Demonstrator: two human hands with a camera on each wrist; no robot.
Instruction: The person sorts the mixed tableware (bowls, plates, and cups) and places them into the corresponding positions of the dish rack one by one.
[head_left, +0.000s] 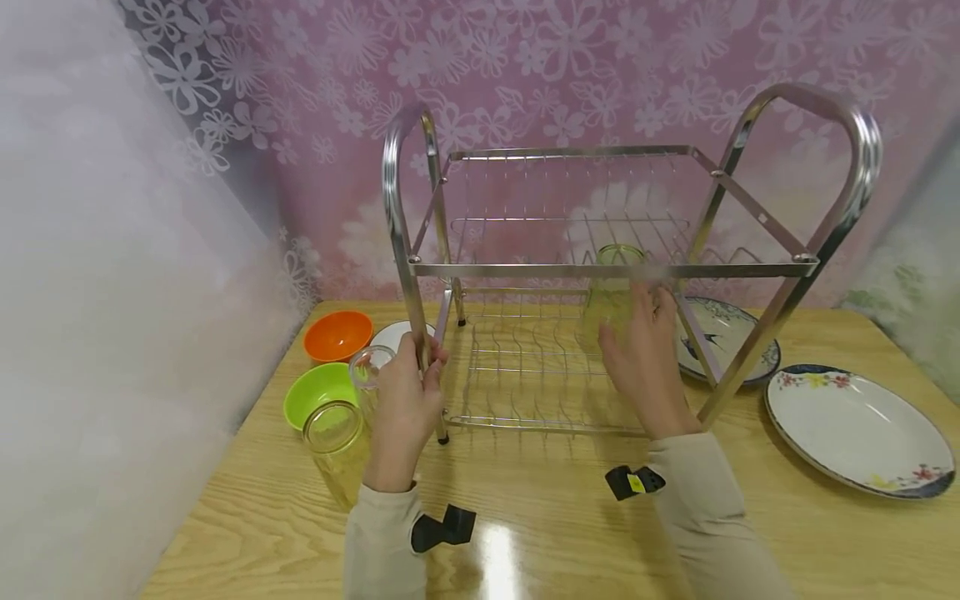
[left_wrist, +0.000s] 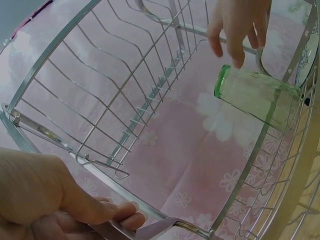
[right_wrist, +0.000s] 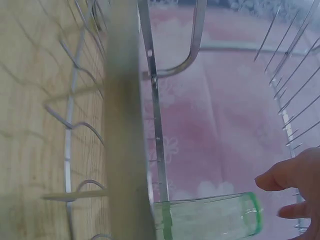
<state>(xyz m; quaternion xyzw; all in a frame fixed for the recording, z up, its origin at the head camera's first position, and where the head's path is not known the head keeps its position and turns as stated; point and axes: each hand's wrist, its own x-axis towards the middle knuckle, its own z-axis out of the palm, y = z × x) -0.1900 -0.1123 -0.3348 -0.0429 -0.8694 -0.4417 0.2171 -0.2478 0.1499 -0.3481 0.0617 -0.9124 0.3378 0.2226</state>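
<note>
A two-tier metal dish rack (head_left: 525,271) stands on the wooden table. My left hand (head_left: 405,408) grips its front left post; in the left wrist view the thumb and fingers of the left hand (left_wrist: 65,200) close round the metal. Toward the right of the lower tier stands a tall, pale green drinking glass (head_left: 609,304) with a green rim. Beside it, inside the rack, is my right hand (head_left: 648,362), its fingers loosely spread. The right wrist view shows a gap between the right hand (right_wrist: 300,185) and the rim of the glass (right_wrist: 215,217).
Left of the rack are an orange bowl (head_left: 339,336), a lime green bowl (head_left: 318,392), a white dish (head_left: 393,335), a clear glass (head_left: 367,367) and a yellowish glass (head_left: 341,458). On the right lie a patterned plate (head_left: 731,333) and an oval flowered platter (head_left: 855,429).
</note>
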